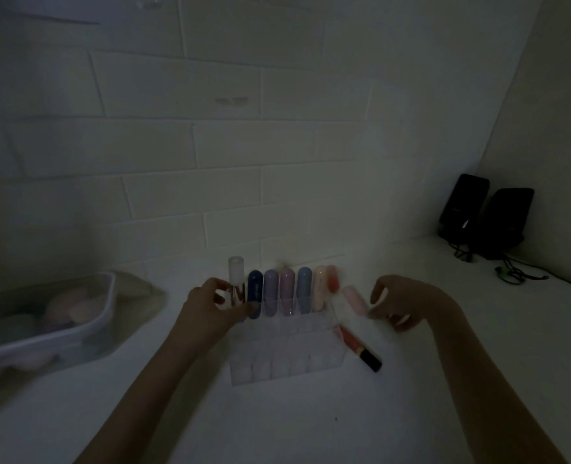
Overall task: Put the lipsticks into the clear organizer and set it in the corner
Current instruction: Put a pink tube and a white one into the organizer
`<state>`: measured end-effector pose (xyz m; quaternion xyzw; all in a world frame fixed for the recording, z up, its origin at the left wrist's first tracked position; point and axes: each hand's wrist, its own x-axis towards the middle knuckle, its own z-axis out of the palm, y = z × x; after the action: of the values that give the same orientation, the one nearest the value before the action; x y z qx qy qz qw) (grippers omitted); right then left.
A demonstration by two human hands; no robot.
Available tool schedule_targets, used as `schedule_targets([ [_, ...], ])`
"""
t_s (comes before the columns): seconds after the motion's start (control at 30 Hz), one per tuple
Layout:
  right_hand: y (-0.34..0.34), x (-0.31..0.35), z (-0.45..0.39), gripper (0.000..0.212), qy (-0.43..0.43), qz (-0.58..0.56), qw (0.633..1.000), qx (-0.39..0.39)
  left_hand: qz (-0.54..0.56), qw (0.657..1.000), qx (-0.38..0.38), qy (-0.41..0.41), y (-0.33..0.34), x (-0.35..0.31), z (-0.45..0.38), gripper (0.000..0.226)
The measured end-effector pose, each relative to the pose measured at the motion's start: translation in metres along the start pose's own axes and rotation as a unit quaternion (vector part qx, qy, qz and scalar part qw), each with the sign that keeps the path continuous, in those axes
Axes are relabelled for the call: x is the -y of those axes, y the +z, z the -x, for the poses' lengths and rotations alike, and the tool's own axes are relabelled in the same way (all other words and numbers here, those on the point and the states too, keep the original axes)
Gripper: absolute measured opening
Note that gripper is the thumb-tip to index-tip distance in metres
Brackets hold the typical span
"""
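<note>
Clear organizer (287, 360): stands mid-surface, near the tiled wall; back row holds upright lipsticks, front cells look bare.
Lipsticks in back row (287, 291): navy, lilac, pink, blue, cream, coral; a frosted-cap tube (236, 284) at the left end.
Left hand (210, 304): fingers curled around the frosted-cap tube at the organizer's left end.
Right hand (401, 301): half-curled, fingertips at a pale pink lipstick (355, 300); actual grip cannot be told.
Loose gloss tube (361, 349): lies touching the organizer's right side.
Plastic tub (105, 316): left, holding pale rounded items.
Surface (294, 423): white, open in front.
Corner: right; two black speakers (485, 216) with cables.
</note>
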<state>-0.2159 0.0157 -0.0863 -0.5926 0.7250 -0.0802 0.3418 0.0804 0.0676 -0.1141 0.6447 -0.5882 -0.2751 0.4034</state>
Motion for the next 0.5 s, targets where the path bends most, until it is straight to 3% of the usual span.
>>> schedule_targets([
  [0.1, 0.009, 0.007, -0.001, 0.029, -0.023, -0.021, 0.999, 0.019, 0.056, 0.994, 0.094, -0.030, -0.011, -0.004, 0.000, 0.042],
  [0.33, 0.014, 0.017, 0.002, 0.033, -0.046, -0.009, 0.999, 0.001, 0.048, 0.992, 0.115, -0.033, -0.025, -0.003, -0.002, 0.027],
  [0.43, 0.017, 0.021, -0.010, 0.026, -0.127, 0.052, 0.978, -0.157, 0.044, 0.991, 0.129, -0.012, -0.026, -0.004, -0.002, 0.024],
  [0.5, 0.025, 0.030, -0.017, 0.016, -0.219, -0.009, 0.945, -0.243, 0.060, 0.990, 0.127, -0.009, -0.024, -0.004, -0.002, 0.024],
])
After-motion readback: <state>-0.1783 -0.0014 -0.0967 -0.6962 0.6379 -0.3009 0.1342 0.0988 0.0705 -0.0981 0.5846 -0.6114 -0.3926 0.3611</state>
